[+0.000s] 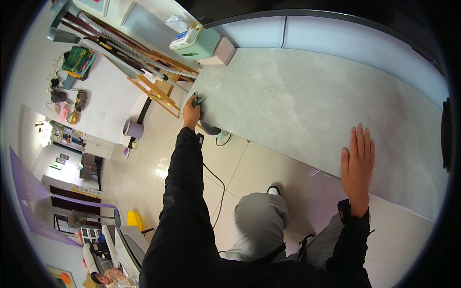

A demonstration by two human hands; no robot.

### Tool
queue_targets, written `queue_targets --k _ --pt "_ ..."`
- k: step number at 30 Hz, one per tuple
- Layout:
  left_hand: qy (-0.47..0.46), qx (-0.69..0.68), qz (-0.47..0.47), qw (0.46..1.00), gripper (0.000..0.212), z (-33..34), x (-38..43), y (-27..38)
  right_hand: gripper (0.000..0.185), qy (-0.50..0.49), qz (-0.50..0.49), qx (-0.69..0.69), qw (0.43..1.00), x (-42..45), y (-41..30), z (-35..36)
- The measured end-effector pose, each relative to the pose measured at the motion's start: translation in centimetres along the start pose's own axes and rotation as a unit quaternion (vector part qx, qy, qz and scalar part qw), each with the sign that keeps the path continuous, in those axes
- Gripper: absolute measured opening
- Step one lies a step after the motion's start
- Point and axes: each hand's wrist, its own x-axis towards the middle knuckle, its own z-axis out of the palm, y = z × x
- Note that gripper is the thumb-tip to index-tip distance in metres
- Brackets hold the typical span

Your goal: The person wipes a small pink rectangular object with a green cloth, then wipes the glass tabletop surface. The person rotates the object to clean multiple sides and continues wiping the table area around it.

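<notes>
My left hand (191, 113) grips a crumpled dark green cloth (197, 100) at the left end of a grey marbled tabletop (273, 97). Part of the cloth is hidden by the fingers. Palm down, with its fingers stretched out and the thumb apart, my right hand (357, 165) lies on the tabletop near its front edge and holds nothing. Beyond the left hand, at the back left corner, a mint green tissue box (201, 45) with a packet on it rests on a pale pink box (223, 54).
Left of the table stand a wooden easel-like frame (155, 90) and vacuum-type hoses (133, 46). A purple bin (134, 128) is farther left. Beneath the table's left end sits a dark round appliance (210, 128); a cable (224, 187) crosses the floor. A person (110, 276) is at the far lower left.
</notes>
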Motion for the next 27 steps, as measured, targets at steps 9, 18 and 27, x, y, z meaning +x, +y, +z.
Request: queue_targets --k 9,18,27 --pt "-0.346 -0.289 0.372 0.811 0.081 6.8 -14.6 28.0 0.056 0.001 0.006 -0.036 0.999 0.1 0.6 0.3" --pt "-0.280 -0.255 0.265 0.887 0.074 5.3 -11.2 24.5 0.057 -0.003 0.007 0.000 1.000 0.1 0.8 -0.2" --pt "-0.034 -0.016 0.094 0.995 0.060 3.3 -3.1 7.7 0.057 -0.008 0.010 -0.027 1.000 0.5 -0.5 -0.2"
